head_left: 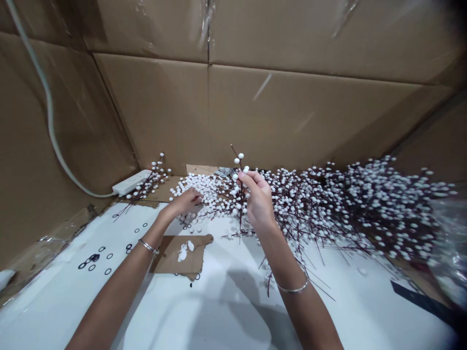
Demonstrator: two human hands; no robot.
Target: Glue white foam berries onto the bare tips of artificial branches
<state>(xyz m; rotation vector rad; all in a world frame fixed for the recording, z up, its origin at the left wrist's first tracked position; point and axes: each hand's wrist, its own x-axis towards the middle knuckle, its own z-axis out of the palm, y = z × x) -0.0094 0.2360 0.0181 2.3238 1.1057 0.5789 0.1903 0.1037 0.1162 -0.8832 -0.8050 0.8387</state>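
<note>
Upright in my right hand [260,198] is a thin dark artificial berry stem [241,206], pinched between thumb and fingers. A few white berries cluster near its top, and its bare lower end points down at the table. My left hand [188,200] reaches into a heap of loose white berries [204,187] at the back of the table. Its fingers are curled at the edge of the heap, and whatever they may hold is hidden. Just right of my right hand begins a large pile of berry stems [321,199].
Cardboard walls [273,116] enclose the white table [226,311]. A white power strip [131,183] with a cable sits back left, a few berry stems [155,172] against it. Small black rings [94,257] lie left. A cardboard piece [171,253] bears white smears. Clear plastic [450,243] is far right.
</note>
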